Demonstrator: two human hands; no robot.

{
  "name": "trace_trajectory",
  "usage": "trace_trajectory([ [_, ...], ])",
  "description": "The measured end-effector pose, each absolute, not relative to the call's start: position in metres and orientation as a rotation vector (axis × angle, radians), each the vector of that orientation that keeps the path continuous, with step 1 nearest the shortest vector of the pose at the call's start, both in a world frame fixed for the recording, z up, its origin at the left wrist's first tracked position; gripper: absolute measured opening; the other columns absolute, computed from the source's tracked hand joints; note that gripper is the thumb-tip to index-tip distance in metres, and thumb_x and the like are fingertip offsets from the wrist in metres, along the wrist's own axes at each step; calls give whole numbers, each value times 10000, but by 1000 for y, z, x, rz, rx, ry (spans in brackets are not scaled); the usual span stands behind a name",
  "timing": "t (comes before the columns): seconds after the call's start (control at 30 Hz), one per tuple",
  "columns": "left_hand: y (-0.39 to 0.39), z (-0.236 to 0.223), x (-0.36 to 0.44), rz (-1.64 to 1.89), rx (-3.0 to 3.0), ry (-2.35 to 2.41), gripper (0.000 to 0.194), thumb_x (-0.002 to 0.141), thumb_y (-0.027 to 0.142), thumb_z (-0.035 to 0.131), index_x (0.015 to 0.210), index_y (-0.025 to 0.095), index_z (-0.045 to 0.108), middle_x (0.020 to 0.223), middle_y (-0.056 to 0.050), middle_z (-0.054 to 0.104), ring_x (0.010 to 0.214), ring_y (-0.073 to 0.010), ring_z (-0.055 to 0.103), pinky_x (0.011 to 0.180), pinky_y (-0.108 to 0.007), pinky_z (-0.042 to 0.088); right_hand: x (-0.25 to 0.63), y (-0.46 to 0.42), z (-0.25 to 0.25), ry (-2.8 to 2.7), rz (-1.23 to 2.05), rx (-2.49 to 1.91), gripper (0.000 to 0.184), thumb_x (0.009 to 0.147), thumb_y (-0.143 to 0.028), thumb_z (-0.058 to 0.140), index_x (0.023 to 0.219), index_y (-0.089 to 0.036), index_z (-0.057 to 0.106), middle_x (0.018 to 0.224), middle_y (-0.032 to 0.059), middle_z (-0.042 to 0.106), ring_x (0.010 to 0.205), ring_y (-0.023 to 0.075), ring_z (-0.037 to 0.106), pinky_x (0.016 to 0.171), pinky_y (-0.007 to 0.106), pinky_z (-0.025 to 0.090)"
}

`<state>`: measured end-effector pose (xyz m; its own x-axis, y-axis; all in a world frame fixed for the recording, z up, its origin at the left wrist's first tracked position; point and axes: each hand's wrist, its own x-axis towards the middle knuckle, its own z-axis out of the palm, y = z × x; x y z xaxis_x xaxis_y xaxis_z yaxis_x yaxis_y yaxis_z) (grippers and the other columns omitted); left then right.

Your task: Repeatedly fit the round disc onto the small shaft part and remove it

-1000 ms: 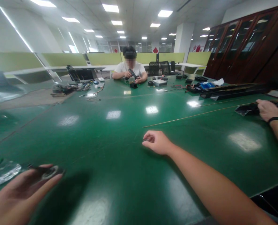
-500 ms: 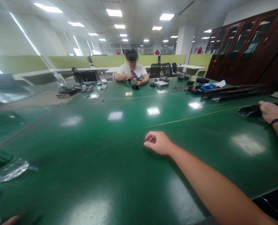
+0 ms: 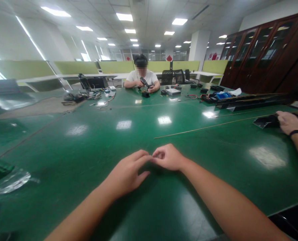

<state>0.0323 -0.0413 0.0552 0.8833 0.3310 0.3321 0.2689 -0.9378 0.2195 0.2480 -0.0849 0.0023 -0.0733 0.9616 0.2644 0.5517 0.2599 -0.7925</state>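
Observation:
My right hand (image 3: 169, 157) is curled closed just above the green tabletop (image 3: 129, 139). A small dark item shows between its thumb and fingers, too small to name. My left hand (image 3: 130, 170) reaches in from the lower left, its thumb held apart from the fingers. Its fingertips meet those of my right hand, right by that small item. Beyond both hands a long thin brass-coloured rod (image 3: 186, 132) lies on the table, pointing off to the right.
A co-worker's hand (image 3: 289, 122) rests on a black metal channel (image 3: 266, 121) at right. Across the table a person (image 3: 142, 77) holds a dark power tool (image 3: 144, 82). Black rails (image 3: 249, 102) lie back right. A clear plastic package (image 3: 12, 182) sits at left.
My left hand has come up from the lower left corner to meet my right hand. My right hand has stayed in nearly the same place, still closed.

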Motion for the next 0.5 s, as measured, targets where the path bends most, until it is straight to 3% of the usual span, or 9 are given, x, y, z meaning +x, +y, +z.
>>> trace_trajectory([
  [0.1,-42,48,57,457,2878,390,338,853,139,577,1174,245,597,1182,-72,620,1071,-231,611,909,-349,528,248,-86,1,-1798,670,-1308,119,758,-261,672,732,-148,692,596,-27,601,547,100,525,503,192,367],
  [0.2,-45,44,62,512,2869,405,244,897,121,487,1074,214,626,1048,-68,649,950,-212,631,822,-329,532,247,-87,3,-1813,683,-1249,157,749,-238,666,630,-143,626,568,-37,544,552,94,498,500,186,349],
  [0.37,-41,49,35,689,2832,465,265,952,208,486,1168,248,634,1053,-49,651,911,-168,640,801,-271,535,246,-90,9,-1747,871,-1207,211,764,-347,733,797,-140,718,619,-20,609,540,95,507,505,194,380],
  [0.5,-40,63,-29,993,2729,799,224,895,388,634,1099,307,683,1068,-2,664,927,-179,647,830,-276,556,247,-90,12,-1771,849,-1265,288,774,-421,740,847,-143,755,655,9,655,558,105,532,521,202,400],
])
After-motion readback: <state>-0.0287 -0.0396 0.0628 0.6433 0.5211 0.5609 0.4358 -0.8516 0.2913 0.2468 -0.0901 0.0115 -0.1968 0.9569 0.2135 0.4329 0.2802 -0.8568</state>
